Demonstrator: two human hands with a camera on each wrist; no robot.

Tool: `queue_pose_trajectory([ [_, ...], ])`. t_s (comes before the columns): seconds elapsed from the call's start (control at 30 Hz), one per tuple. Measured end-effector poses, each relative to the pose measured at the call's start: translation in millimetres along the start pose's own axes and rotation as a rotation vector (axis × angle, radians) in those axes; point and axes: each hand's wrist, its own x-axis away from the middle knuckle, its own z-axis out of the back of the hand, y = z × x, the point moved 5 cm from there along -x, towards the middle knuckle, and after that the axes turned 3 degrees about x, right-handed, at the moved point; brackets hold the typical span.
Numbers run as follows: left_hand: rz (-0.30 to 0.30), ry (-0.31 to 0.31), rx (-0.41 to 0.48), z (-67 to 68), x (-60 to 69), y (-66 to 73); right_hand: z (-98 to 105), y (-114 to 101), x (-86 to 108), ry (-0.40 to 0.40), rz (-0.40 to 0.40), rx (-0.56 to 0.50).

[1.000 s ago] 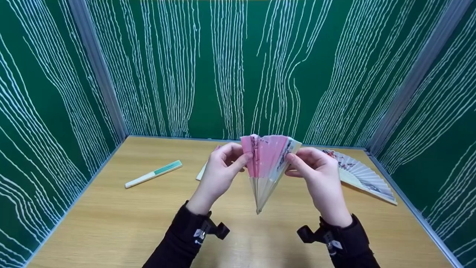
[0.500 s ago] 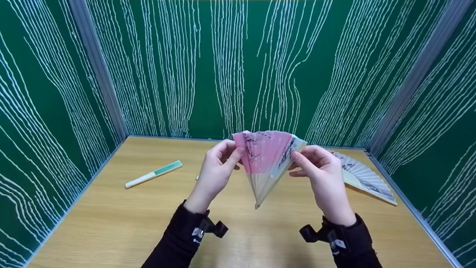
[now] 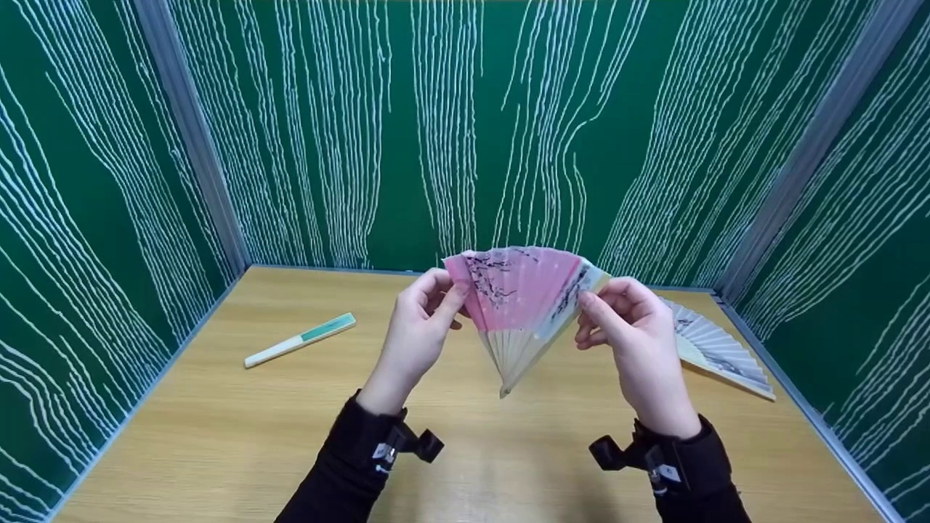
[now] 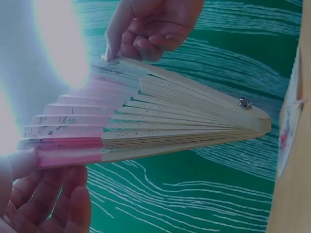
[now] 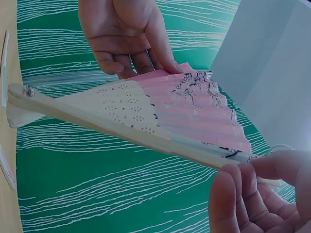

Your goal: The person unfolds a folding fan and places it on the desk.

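A pink folding fan point(image 3: 519, 290) with dark blossom branches and pale ribs is held up over the table, partly spread, its pivot end pointing down. My left hand point(image 3: 418, 319) pinches its left edge between thumb and fingers. At the right edge, my right hand point(image 3: 636, 334) pinches the pale outer guard stick and a whitish strip of the leaf. The metal rivet point(image 4: 244, 103) at the pivot shows in the left wrist view. Cut-out holes pattern the ribs point(image 5: 121, 104) in the right wrist view.
On the wooden table point(image 3: 218, 436), a folded green-and-cream fan point(image 3: 301, 339) lies at left. A spread white fan point(image 3: 716, 349) lies at right, partly behind my right hand. Another folded fan point(image 5: 7, 167) shows at the right wrist view's edge. Green walls point(image 3: 399, 145) with white lines enclose the table.
My hands have moved apart and slightly up, spreading the pink fan wider. More of its painted branches show. The folded fan behind my left hand has become hidden in the head view.
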Motion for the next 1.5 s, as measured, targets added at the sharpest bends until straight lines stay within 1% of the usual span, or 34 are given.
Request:
queue_pose_trajectory([
  [0.23, 0.003, 0.019, 0.002, 3.8, -0.6, 0.4, 2.0, 1.1, -0.1, 0.015, -0.015, -0.001],
  [0.43, 0.001, 0.022, 0.005, 5.3, -1.1, 1.1, 3.3, 1.4, -0.9, 0.025, -0.025, -0.017],
  [0.63, 0.003, 0.028, 0.014, 8.3, -1.9, 0.4, 5.0, 1.6, -1.4, 0.037, -0.024, -0.012],
  [0.87, 0.002, 0.049, 0.019, 16.4, -9.3, -22.7, 8.2, 1.3, -2.2, 0.061, -0.011, -0.017],
  [0.97, -0.003, 0.05, 0.01, 17.1, -10.0, -25.2, 8.9, 1.7, -2.7, 0.063, -0.013, -0.015],
  [1.33, -0.001, 0.061, 0.039, 22.6, -10.0, -23.9, 13.5, 2.3, -3.9, 0.092, -0.021, -0.015],
  [1.37, 0.004, 0.063, 0.042, 22.2, -8.9, -20.3, 13.8, 2.4, -3.9, 0.094, -0.02, -0.019],
  [1.5, 0.012, 0.073, 0.058, 23.1, -8.3, -20.3, 14.6, 2.2, -4.1, 0.099, -0.01, -0.03],
])
